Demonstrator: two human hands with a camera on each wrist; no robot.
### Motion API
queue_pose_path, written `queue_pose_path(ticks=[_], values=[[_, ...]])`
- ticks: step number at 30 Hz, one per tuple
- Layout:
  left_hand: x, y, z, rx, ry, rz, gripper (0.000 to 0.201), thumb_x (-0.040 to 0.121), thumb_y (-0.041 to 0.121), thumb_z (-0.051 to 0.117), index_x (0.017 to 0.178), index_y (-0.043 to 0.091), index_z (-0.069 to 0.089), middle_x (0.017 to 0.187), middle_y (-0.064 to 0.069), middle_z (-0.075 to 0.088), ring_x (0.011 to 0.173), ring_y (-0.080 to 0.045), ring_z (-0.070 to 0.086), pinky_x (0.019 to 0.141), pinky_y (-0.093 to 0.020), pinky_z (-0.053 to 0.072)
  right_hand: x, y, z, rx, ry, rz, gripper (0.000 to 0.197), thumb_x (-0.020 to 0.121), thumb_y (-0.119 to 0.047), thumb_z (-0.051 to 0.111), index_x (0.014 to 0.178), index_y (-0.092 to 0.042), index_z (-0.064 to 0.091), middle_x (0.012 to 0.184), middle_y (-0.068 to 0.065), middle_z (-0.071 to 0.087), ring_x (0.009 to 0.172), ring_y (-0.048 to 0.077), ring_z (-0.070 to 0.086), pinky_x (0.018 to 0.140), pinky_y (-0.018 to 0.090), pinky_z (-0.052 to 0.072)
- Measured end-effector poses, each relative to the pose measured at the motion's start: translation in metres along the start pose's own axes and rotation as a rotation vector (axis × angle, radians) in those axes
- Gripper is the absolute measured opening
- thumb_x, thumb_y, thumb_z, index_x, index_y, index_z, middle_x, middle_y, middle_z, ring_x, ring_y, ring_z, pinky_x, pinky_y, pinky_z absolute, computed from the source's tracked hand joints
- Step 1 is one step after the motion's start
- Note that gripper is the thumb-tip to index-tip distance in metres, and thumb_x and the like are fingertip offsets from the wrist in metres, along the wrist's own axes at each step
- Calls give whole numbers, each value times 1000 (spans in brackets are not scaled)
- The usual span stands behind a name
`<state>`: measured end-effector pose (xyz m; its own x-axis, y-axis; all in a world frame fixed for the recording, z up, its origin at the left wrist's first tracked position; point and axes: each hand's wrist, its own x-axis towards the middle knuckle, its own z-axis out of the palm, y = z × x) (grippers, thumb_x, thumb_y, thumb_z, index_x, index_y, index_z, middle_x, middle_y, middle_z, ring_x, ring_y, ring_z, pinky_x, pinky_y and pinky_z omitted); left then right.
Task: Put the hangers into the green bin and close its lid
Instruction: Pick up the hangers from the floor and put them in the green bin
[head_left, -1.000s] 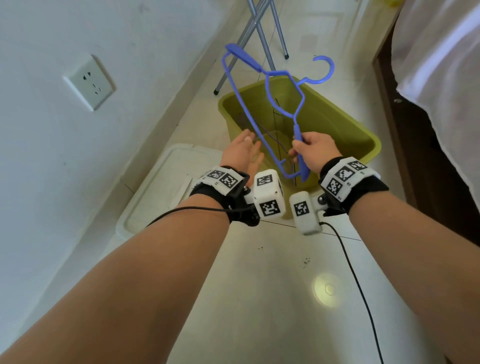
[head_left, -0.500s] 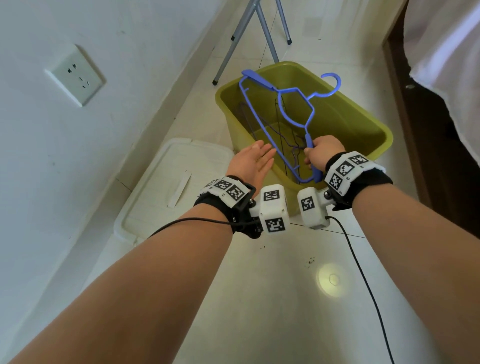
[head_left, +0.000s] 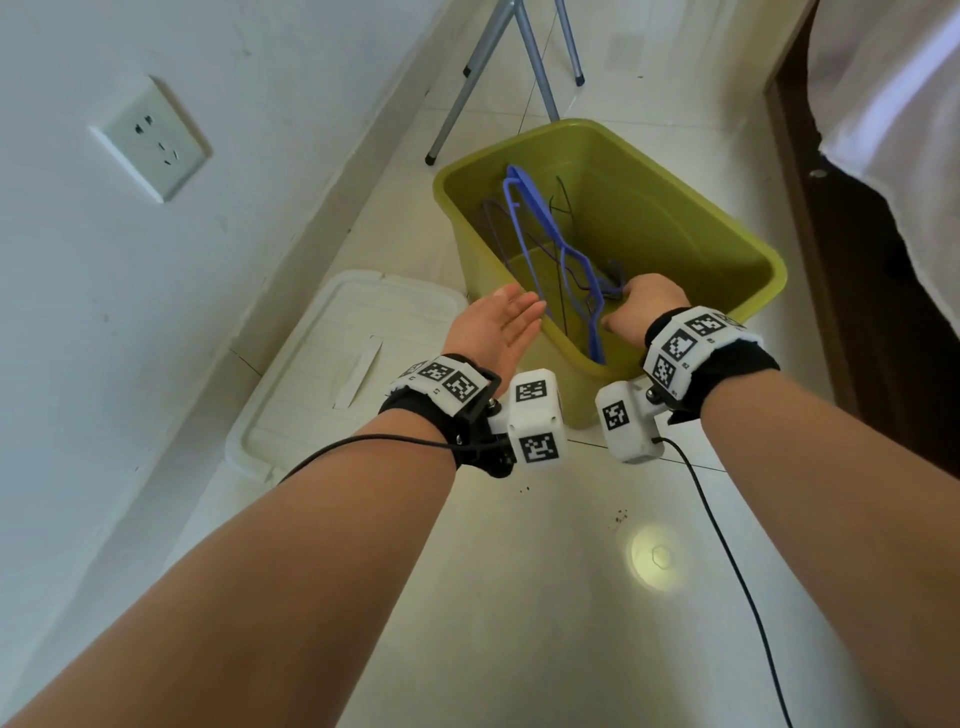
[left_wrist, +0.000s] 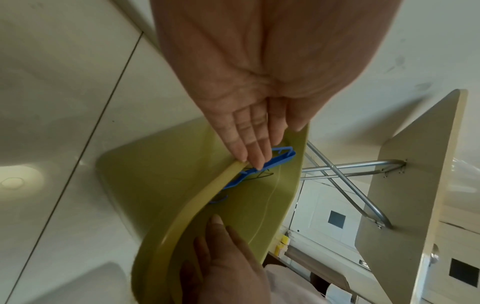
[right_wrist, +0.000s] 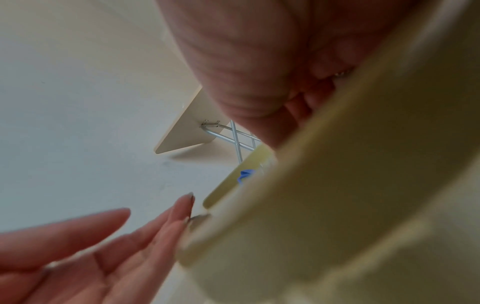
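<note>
The green bin (head_left: 753, 249) stands uncovered on the tiled floor. A blue plastic hanger (head_left: 540, 228) leans inside it against the left wall, over several thin dark wire hangers (head_left: 563, 200). My right hand (head_left: 644, 306) reaches into the bin at its near rim, right beside the hanger's lower end. In the left wrist view its fingers (left_wrist: 215, 224) look loosely straight with nothing between them. My left hand (head_left: 498, 322) hovers flat, palm turned inward, at the bin's near left corner. Its fingertips (left_wrist: 249, 156) are at the rim (left_wrist: 182, 216). The white lid (head_left: 337, 374) lies on the floor left of the bin.
A wall with a socket (head_left: 150, 140) runs along the left. Metal legs of a folding table (head_left: 519, 52) stand just behind the bin. A dark wooden bed frame (head_left: 841, 260) with a white sheet (head_left: 909, 104) borders the right.
My right hand has lowered the blue hanger from above the bin down into it, and its grip has loosened. My left hand has followed down to the bin's rim.
</note>
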<state>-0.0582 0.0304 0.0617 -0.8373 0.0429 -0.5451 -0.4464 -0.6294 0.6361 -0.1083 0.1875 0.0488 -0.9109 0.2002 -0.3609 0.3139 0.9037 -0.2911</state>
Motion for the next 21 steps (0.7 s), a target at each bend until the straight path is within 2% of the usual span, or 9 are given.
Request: queue_pose_path(ticks=[2,4,6,11,15,16,18,19,21], values=[[1,0,-9,9,44,-6,43,100,14,42,141,1,41,133,-19,56,129,-30,52,108,-35,43,-4,-2,0,27,4,-16,31,88,-17,59,115,-1,63,104,16,65,86,31,59,68,31,43],[3,1,-22,8,91,-10,43,100,12,42,142,3,41,129,-18,57,127,-30,53,106,-35,44,-9,-8,-1,49,20,-51,35,89,-18,58,121,-1,59,119,16,64,104,32,61,78,34,47],[5,3,-35,17,138,-9,43,100,10,41,142,4,41,122,-15,57,125,-30,54,107,-35,44,-15,-19,-1,82,41,-108,36,89,-17,57,122,-2,57,122,16,63,109,32,60,85,35,48],[9,12,-72,26,244,-14,40,100,13,41,139,4,44,141,-15,52,130,-29,51,108,-35,42,-37,-60,5,196,57,-302,47,89,-21,56,134,-9,48,130,9,59,120,28,55,102,40,45],[12,21,-115,160,347,1,42,101,13,38,142,3,40,148,-16,44,138,-29,44,108,-34,39,-56,-96,31,208,-22,-462,47,90,-22,55,135,-12,46,130,6,57,121,24,53,101,34,42],[13,24,-127,203,388,-1,43,100,13,37,142,4,39,150,-16,42,139,-29,41,104,-33,42,-59,-102,40,199,-63,-481,47,90,-21,55,136,-13,46,132,5,56,121,23,53,100,32,41],[16,28,-149,253,472,-15,44,100,13,36,143,3,39,151,-17,40,141,-31,38,78,-26,47,-61,-111,59,167,-121,-495,47,91,-21,55,136,-12,45,132,6,56,120,23,54,99,30,40],[18,31,-161,287,512,-31,44,100,13,36,142,2,40,151,-19,40,141,-33,38,66,-23,42,-61,-116,69,149,-152,-481,47,91,-20,55,136,-12,46,132,6,57,119,23,54,99,30,41],[17,35,-181,502,588,-54,43,98,12,37,139,-2,43,147,-21,44,137,-35,43,62,-24,40,-60,-121,89,145,-213,-426,47,90,-21,55,135,-12,47,133,6,57,121,23,54,100,32,42]])
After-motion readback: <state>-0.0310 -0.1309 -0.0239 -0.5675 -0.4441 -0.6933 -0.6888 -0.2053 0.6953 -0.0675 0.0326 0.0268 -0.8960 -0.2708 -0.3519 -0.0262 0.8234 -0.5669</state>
